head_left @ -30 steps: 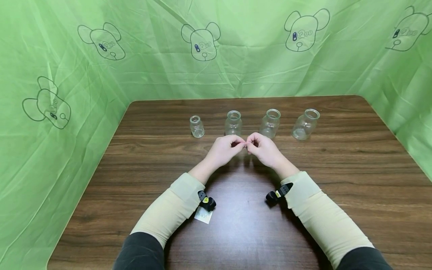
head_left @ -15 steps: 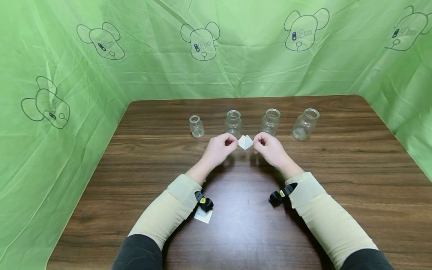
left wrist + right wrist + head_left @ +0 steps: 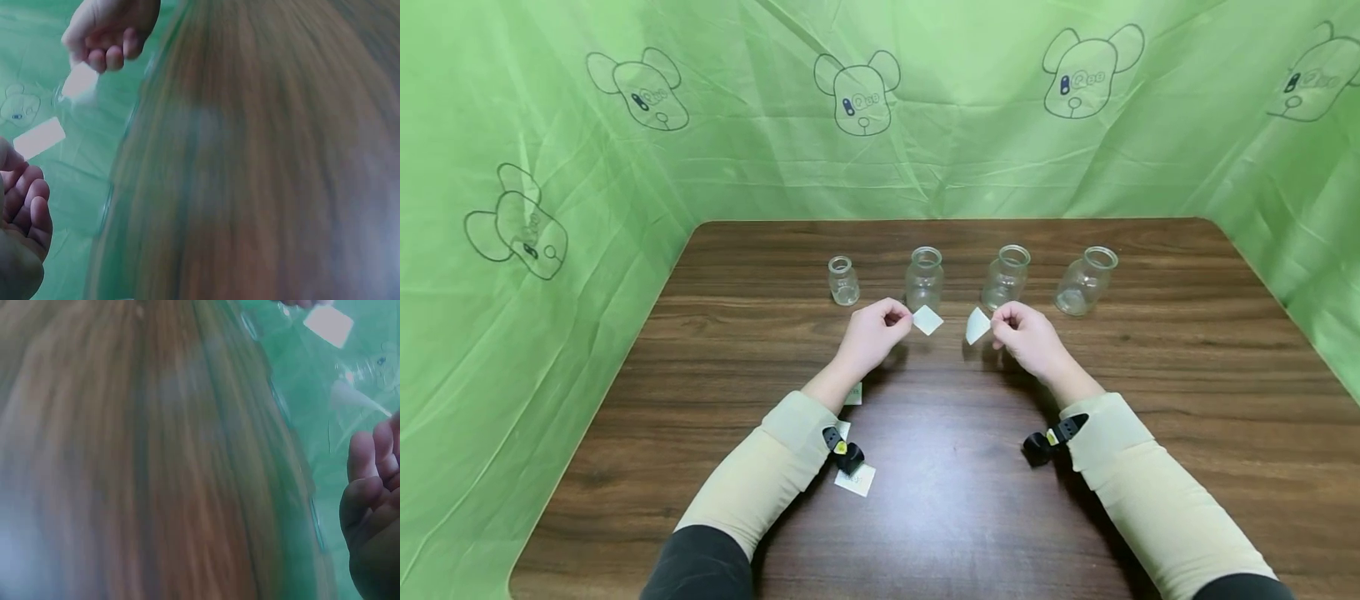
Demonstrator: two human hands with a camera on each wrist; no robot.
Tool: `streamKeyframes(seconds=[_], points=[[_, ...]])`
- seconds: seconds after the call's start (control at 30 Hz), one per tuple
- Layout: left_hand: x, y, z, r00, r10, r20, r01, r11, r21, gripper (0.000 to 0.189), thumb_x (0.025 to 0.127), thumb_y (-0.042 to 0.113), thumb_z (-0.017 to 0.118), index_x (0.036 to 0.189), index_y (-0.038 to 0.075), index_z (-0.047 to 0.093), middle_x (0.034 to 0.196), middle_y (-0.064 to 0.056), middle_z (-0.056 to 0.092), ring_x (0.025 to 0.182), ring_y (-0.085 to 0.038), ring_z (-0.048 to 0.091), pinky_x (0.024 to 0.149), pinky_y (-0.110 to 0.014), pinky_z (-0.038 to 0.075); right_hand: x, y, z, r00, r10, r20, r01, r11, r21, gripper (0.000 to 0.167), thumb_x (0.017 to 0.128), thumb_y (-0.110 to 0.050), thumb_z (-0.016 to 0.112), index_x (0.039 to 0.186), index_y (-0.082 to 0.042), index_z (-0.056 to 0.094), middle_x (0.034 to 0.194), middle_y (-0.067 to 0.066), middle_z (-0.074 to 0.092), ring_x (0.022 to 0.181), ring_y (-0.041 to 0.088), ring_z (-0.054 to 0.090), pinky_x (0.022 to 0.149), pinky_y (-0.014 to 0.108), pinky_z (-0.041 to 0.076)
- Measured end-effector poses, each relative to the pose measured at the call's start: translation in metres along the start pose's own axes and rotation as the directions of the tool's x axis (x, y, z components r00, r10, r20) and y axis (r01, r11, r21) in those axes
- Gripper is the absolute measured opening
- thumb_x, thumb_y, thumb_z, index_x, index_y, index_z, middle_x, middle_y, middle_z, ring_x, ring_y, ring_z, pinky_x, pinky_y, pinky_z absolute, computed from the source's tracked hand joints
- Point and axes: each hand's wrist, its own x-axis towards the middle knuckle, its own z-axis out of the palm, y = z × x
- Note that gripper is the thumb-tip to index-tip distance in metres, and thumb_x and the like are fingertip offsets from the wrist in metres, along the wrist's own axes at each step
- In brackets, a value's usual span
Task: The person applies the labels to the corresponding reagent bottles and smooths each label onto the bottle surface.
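Observation:
In the head view my left hand (image 3: pixel 874 333) pinches a small white paper square (image 3: pixel 928 320) at its left corner, the square lying nearly flat to the camera. Opposite it, my right hand (image 3: pixel 1028 337) pinches a second small white paper piece (image 3: pixel 977 326), which is curled. A short gap separates the two pieces, both held above the table in front of the glass jars. The left wrist view shows both hands, with a plain white face on the left-hand paper (image 3: pixel 39 139). In the right wrist view the curled paper (image 3: pixel 356 399) narrows towards the right fingers (image 3: pixel 362 450).
Behind the hands stand several clear glass jars in a row: a small one (image 3: pixel 843 282), then larger ones (image 3: pixel 924 279), (image 3: pixel 1006 277) and one at the right (image 3: pixel 1086 281). Marked paper slips (image 3: pixel 855 480) lie by the left forearm on the wooden table (image 3: pixel 940 517). Green cloth (image 3: pixel 955 150) hangs around.
The hands, first together at the fingertips, have drawn apart sideways. White paper showed between them as one joined shape half a second ago; now each hand has a separate piece.

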Motion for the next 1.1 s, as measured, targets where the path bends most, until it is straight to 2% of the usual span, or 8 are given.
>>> streamKeyframes(seconds=[0.1, 0.23, 0.33, 0.5, 0.63, 0.97, 1.1], points=[[-0.001, -0.004, -0.005, 1.000, -0.011, -0.008, 0.011, 1.000, 0.007, 0.006, 0.083, 0.014, 0.062, 0.084, 0.012, 0.068, 0.077, 0.004, 0.065, 0.069, -0.009, 0.056, 0.066, -0.025, 0.046, -0.003, 0.005, -0.010, 1.000, 0.016, -0.004, -0.016, 0.999, -0.029, 0.010, 0.086, -0.003, 0.052, 0.089, 0.006, 0.056, 0.072, 0.008, 0.057, 0.061, 0.012, 0.057, 0.052, 0.021, 0.041], [0.000, -0.009, -0.011, 1.000, -0.016, -0.016, 0.017, 1.000, 0.026, 0.006, 0.083, 0.014, 0.062, 0.084, 0.011, 0.068, 0.078, 0.003, 0.065, 0.070, -0.010, 0.057, 0.066, -0.026, 0.046, -0.008, 0.009, -0.024, 0.999, 0.038, -0.018, -0.039, 0.998, -0.049, 0.012, 0.085, 0.001, 0.050, 0.090, 0.011, 0.055, 0.073, 0.013, 0.057, 0.059, 0.014, 0.056, 0.051, 0.027, 0.046], [0.000, -0.013, -0.016, 0.999, -0.016, -0.034, 0.018, 0.999, 0.041, 0.007, 0.083, 0.014, 0.062, 0.085, 0.010, 0.068, 0.078, 0.002, 0.065, 0.070, -0.011, 0.057, 0.066, -0.026, 0.046, -0.012, 0.015, -0.035, 0.998, 0.048, -0.034, -0.050, 0.997, -0.058, 0.011, 0.085, 0.001, 0.050, 0.090, 0.010, 0.055, 0.070, 0.015, 0.057, 0.058, 0.015, 0.056, 0.050, 0.030, 0.048], [0.000, -0.020, -0.026, 0.997, -0.023, -0.074, 0.026, 0.999, 0.040, 0.005, 0.083, 0.013, 0.063, 0.084, 0.010, 0.067, 0.078, 0.000, 0.065, 0.071, -0.013, 0.058, 0.068, -0.029, 0.047, -0.016, 0.034, -0.057, 0.995, 0.039, -0.091, -0.050, 0.991, -0.124, 0.010, 0.084, -0.003, 0.051, 0.089, 0.004, 0.056, 0.067, 0.005, 0.057, 0.056, 0.009, 0.055, 0.050, 0.025, 0.045], [-0.002, -0.025, -0.034, 0.995, -0.047, -0.092, 0.050, 0.998, 0.031, 0.005, 0.083, 0.013, 0.063, 0.084, 0.009, 0.067, 0.077, 0.000, 0.065, 0.071, -0.013, 0.057, 0.067, -0.029, 0.047, -0.022, 0.043, -0.072, 0.991, 0.038, -0.125, -0.062, 0.980, -0.191, 0.011, 0.083, -0.005, 0.050, 0.088, 0.003, 0.057, 0.063, 0.004, 0.056, 0.055, 0.009, 0.054, 0.050, 0.024, 0.043], [-0.009, -0.035, -0.052, 0.987, -0.099, -0.127, 0.104, 0.994, 0.033, 0.008, 0.084, 0.014, 0.062, 0.087, 0.008, 0.066, 0.079, -0.003, 0.065, 0.072, -0.015, 0.057, 0.066, -0.029, 0.047, -0.037, 0.056, -0.100, 0.984, 0.092, -0.155, -0.134, 0.949, -0.284, 0.016, 0.084, -0.009, 0.049, 0.089, 0.003, 0.058, 0.054, 0.001, 0.053, 0.052, 0.012, 0.052, 0.052, 0.025, 0.038], [-0.011, -0.037, -0.056, 0.983, -0.111, -0.144, 0.117, 0.993, 0.035, 0.007, 0.083, 0.013, 0.063, 0.086, 0.007, 0.066, 0.079, -0.003, 0.064, 0.072, -0.016, 0.057, 0.066, -0.029, 0.046, -0.043, 0.061, -0.108, 0.980, 0.118, -0.162, -0.165, 0.935, -0.315, 0.018, 0.085, -0.012, 0.050, 0.089, 0.003, 0.058, 0.054, 0.000, 0.052, 0.049, 0.012, 0.050, 0.048, 0.028, 0.037]])
